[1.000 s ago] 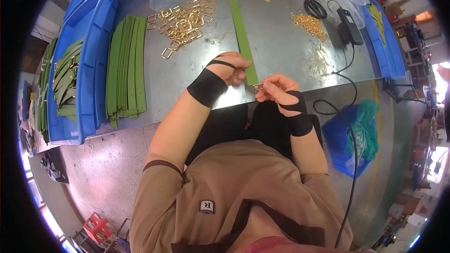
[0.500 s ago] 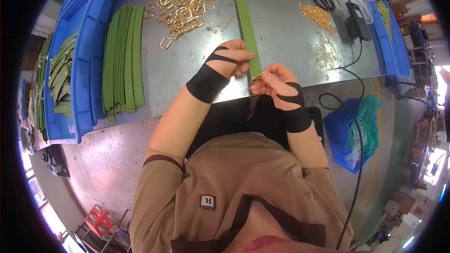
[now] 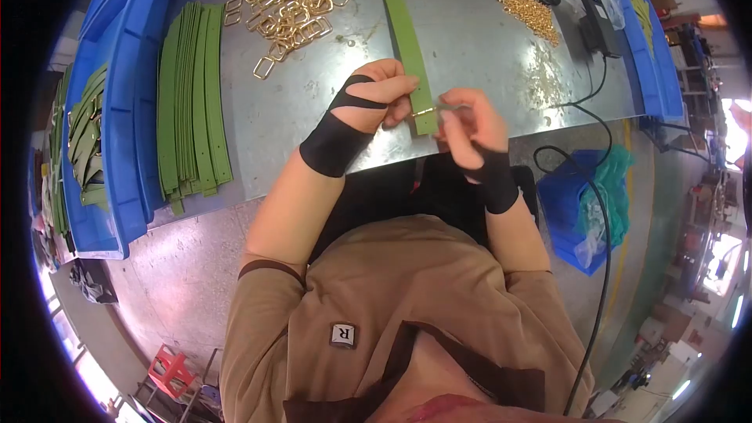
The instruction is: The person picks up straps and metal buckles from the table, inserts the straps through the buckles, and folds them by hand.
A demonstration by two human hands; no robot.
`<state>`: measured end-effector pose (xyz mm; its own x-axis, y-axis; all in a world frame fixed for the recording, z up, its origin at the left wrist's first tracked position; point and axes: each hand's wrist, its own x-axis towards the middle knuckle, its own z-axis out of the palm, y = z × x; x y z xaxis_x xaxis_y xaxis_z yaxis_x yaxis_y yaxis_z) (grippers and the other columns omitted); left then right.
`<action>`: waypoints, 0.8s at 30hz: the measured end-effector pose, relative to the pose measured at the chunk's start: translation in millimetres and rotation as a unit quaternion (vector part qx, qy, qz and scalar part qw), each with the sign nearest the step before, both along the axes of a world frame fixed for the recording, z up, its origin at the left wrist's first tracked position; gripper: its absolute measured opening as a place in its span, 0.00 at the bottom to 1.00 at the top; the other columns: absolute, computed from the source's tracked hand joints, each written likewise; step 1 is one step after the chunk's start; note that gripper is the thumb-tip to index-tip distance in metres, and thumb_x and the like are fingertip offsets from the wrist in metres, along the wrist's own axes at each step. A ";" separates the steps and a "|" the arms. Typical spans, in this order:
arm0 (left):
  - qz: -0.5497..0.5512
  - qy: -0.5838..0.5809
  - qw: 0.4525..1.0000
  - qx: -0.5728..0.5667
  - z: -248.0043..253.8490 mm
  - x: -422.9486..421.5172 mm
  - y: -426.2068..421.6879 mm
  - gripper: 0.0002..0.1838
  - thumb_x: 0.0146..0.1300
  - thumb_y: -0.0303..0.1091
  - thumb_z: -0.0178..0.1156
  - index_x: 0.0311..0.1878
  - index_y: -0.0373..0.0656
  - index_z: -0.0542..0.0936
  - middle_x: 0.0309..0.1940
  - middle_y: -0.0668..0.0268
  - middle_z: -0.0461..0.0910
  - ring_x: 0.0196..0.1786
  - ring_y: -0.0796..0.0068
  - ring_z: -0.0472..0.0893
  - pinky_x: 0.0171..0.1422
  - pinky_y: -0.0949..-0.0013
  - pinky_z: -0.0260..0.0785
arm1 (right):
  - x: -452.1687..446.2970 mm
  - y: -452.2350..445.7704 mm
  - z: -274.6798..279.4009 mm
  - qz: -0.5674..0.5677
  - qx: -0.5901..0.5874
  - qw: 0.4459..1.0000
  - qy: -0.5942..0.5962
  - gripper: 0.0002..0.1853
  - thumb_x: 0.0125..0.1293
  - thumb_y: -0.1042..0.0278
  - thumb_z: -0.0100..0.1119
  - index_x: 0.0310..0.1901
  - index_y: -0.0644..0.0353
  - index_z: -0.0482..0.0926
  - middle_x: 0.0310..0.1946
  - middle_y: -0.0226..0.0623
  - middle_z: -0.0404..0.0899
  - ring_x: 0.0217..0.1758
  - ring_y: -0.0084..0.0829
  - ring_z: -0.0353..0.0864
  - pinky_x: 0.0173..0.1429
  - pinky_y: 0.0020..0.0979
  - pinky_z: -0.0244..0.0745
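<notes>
A long green strap (image 3: 402, 23) lies on the metal bench, its near end reaching the front edge. My left hand (image 3: 374, 94) is closed on the strap's left side, thumb on top, close to the near end. A gold rectangular ring (image 3: 424, 112) sits across the strap just short of that end, seen nearly edge-on. My right hand (image 3: 474, 127), slightly blurred, pinches the ring's right side between thumb and forefinger. Both hands wear black wrist supports.
Gold rectangular rings (image 3: 294, 12) lie heaped at the back left, beside a stack of green straps (image 3: 192, 102) and a blue crate (image 3: 129, 121). Small gold pieces (image 3: 530, 17) are piled right. A black device (image 3: 599, 27) trails a cable (image 3: 601, 204).
The gold ring now lies across the strap, slightly farther from me. My right hand has shifted outward and up, uncovering the strap's near end. My left hand keeps its grip.
</notes>
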<state>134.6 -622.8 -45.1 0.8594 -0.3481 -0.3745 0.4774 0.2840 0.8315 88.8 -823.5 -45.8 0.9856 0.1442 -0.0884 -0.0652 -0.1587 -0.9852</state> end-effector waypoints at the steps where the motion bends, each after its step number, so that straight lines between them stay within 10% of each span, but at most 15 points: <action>1: 0.000 -0.004 1.000 0.001 -0.6 1.3 -1.3 0.09 0.66 0.34 0.58 0.36 0.38 0.76 0.17 0.68 0.73 0.17 0.81 0.67 0.22 0.76 0.54 | 10.9 -5.4 -5.0 0.049 -0.136 0.940 -0.310 0.15 0.60 0.84 0.60 0.49 0.60 0.77 0.46 0.42 0.78 0.41 0.31 0.82 0.44 0.27 0.77; 9: 0.001 -0.029 0.999 0.019 4.2 -3.7 -6.6 0.07 0.64 0.32 0.61 0.38 0.37 0.79 0.22 0.72 0.75 0.22 0.85 0.68 0.26 0.79 0.56 | 21.2 -18.9 5.3 0.163 -0.124 0.939 -0.277 0.14 0.55 0.83 0.66 0.44 0.60 0.82 0.51 0.38 0.72 0.45 0.29 0.79 0.50 0.28 0.75; 14: 0.005 -0.055 0.997 0.052 4.2 -3.0 -8.6 0.07 0.64 0.32 0.62 0.37 0.38 0.81 0.25 0.72 0.76 0.25 0.86 0.70 0.29 0.79 0.58 | 26.9 -8.9 5.1 0.118 0.072 0.989 -0.052 0.06 0.60 0.81 0.63 0.40 0.65 0.80 0.49 0.37 0.74 0.48 0.25 0.77 0.56 0.26 0.72; 15: 0.010 -0.059 0.997 0.057 3.2 -2.7 -8.8 0.07 0.64 0.32 0.62 0.36 0.38 0.81 0.24 0.72 0.76 0.25 0.86 0.70 0.29 0.79 0.58 | 27.4 0.6 -0.9 0.079 0.173 0.982 -0.009 0.05 0.62 0.76 0.67 0.35 0.66 0.78 0.38 0.31 0.77 0.37 0.17 0.75 0.39 0.21 0.70; 24: 0.024 -0.044 0.998 0.048 15.9 -5.6 -7.5 0.11 0.68 0.34 0.60 0.32 0.38 0.77 0.21 0.71 0.74 0.22 0.84 0.68 0.27 0.77 0.57 | 29.8 16.1 2.8 0.007 0.151 0.987 0.052 0.06 0.67 0.74 0.62 0.40 0.65 0.76 0.29 0.27 0.79 0.29 0.14 0.74 0.31 0.19 0.67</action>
<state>129.1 -630.3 -29.2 0.9053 -0.2715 -0.3266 0.3892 0.2221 0.8940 118.6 -807.3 -43.0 0.9713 0.1928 -0.1395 -0.1678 0.1395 -0.9759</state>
